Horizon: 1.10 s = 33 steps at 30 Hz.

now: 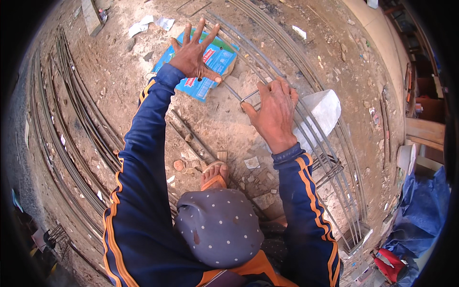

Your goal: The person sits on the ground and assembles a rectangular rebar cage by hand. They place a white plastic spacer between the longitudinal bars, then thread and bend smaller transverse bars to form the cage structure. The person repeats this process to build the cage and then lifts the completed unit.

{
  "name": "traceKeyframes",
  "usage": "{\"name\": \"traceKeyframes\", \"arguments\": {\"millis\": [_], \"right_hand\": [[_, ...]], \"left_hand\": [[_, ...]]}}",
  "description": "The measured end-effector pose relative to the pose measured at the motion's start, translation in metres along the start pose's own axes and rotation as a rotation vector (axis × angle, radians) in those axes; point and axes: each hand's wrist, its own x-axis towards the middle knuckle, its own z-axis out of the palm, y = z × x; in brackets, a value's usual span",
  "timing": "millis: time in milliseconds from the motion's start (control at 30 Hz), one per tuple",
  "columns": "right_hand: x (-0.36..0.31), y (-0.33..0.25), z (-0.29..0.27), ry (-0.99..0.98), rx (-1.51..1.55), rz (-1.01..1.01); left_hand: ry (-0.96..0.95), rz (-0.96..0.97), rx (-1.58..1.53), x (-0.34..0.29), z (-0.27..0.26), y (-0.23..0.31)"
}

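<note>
My left hand (193, 53) is stretched out with its fingers spread, over a flattened blue cardboard sheet (222, 61) on the ground. Its thumb points toward a long steel bar, and I see nothing held in it. To the right, my right hand (275, 112) is closed on a square steel stirrup (244, 100), its fingers over the long rebar beside it. The rebar cage (330, 168) runs from the far middle down to the near right. More stirrups are bunched around its bars below my right wrist. My right fingertips are partly hidden.
Bundles of rebar (71, 91) lie along the left, and more long rods run at the cage's right. A white sack (325, 107) lies under the cage. Short bars (189, 134) are by my sandalled foot (214, 174). A blue tarp (420, 205) is heaped at right.
</note>
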Motion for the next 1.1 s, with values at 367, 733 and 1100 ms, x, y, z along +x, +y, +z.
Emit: {"name": "traceKeyframes", "arguments": {"millis": [367, 733, 1100], "right_hand": [[0.000, 0.002, 0.012, 0.021, 0.104, 0.133], [0.000, 0.003, 0.009, 0.006, 0.087, 0.097], [-0.019, 0.063, -0.006, 0.034, 0.246, 0.312]], "left_hand": [[0.017, -0.001, 0.009, -0.003, 0.001, 0.003], [-0.044, -0.023, 0.051, -0.003, -0.007, 0.006], [-0.124, 0.191, -0.186, -0.047, -0.031, 0.136]]}}
